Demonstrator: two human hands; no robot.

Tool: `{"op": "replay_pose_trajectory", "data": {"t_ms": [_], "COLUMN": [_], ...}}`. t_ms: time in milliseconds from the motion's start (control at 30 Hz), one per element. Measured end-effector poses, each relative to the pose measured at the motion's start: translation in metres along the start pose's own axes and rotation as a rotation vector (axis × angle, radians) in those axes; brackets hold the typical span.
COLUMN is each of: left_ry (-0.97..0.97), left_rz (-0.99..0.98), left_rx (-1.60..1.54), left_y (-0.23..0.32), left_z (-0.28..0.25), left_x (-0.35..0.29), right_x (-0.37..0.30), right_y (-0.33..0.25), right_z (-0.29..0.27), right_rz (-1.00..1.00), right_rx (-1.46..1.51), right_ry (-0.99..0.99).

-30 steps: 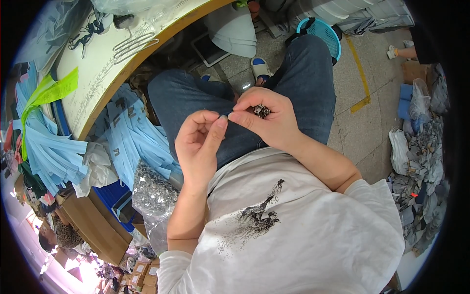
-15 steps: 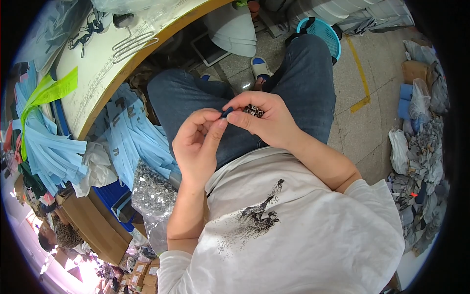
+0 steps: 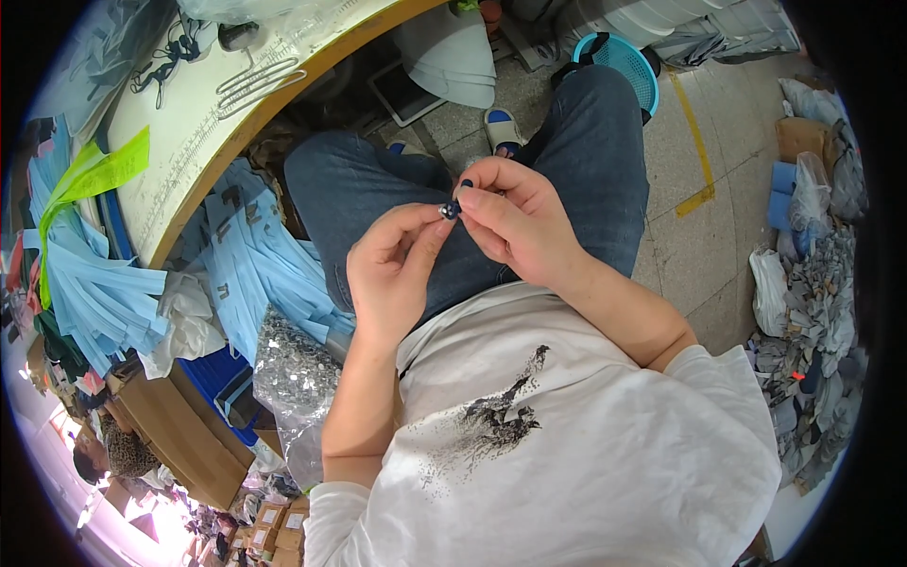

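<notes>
Over my lap both hands are raised close together, fingertips nearly meeting. My left hand pinches a small dark piece with a pale, shiny spot between thumb and index finger. With its thumb and forefinger, my right hand grips a dark navy strip or cord end just above that piece. The two dark bits touch or adjoin; I cannot tell whether they are one thing. Curled fingers hide the inside of my right palm.
A curved white worktop at upper left carries dark cords and a bent wire. Light-blue fabric strips hang beside it. A turquoise basket stands beyond my knee. Grey scraps are heaped at right.
My right hand has turned, hiding the shiny patterned bits seen in its palm. The dark piece now shows a pale spot, and the left hand has shifted slightly right.
</notes>
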State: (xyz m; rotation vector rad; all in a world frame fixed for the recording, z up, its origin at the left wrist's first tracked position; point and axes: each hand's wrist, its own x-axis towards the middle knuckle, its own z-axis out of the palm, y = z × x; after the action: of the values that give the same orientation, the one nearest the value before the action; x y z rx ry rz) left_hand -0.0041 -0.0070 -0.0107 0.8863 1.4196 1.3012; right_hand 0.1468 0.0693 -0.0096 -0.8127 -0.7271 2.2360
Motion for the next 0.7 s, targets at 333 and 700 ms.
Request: {"op": "replay_pose_trajectory", "data": {"t_ms": [333, 700], "left_ry": [0.083, 0.091], "left_rz": [0.324, 0.273], "left_rx": [0.266, 0.096], "left_y": [0.006, 0.010], "left_z": [0.006, 0.003], "left_x": [0.003, -0.003], "right_x": [-0.001, -0.002], "right_y": [-0.001, 0.001], "right_z": [0.000, -0.003], "right_rz": [-0.024, -0.014], "right_rx": [-0.063, 0.009], "right_ry": [-0.041, -0.037]}}
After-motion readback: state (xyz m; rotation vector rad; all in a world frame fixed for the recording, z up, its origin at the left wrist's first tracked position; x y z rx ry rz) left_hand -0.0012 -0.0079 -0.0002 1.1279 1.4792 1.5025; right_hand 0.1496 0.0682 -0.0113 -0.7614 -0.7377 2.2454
